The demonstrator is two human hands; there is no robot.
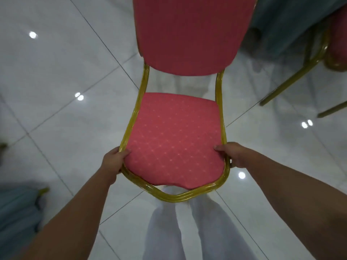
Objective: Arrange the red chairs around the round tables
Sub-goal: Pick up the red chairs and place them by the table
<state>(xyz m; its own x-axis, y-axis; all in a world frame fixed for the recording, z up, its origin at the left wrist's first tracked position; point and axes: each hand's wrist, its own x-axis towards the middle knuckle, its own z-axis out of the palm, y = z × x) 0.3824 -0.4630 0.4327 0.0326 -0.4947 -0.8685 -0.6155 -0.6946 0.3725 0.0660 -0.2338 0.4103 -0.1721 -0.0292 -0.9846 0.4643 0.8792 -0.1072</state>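
A red chair (pixel 174 139) with a gold metal frame fills the middle of the view, its backrest pointing away from me. My left hand (pixel 114 162) grips the left edge of the seat frame, thumb on the cushion. On the right edge my right hand (pixel 232 154) grips the frame the same way. Whether the chair's legs touch the floor is hidden under the seat. A table draped in teal cloth (pixel 293 21) stands at the top right.
A second red chair (pixel 338 38) with gold legs stands at the right edge by the draped table. More teal cloth (pixel 16 212) hangs at the lower left. Glossy white floor tiles (pixel 62 72) lie all around. My legs in white trousers (pixel 187 231) are below the seat.
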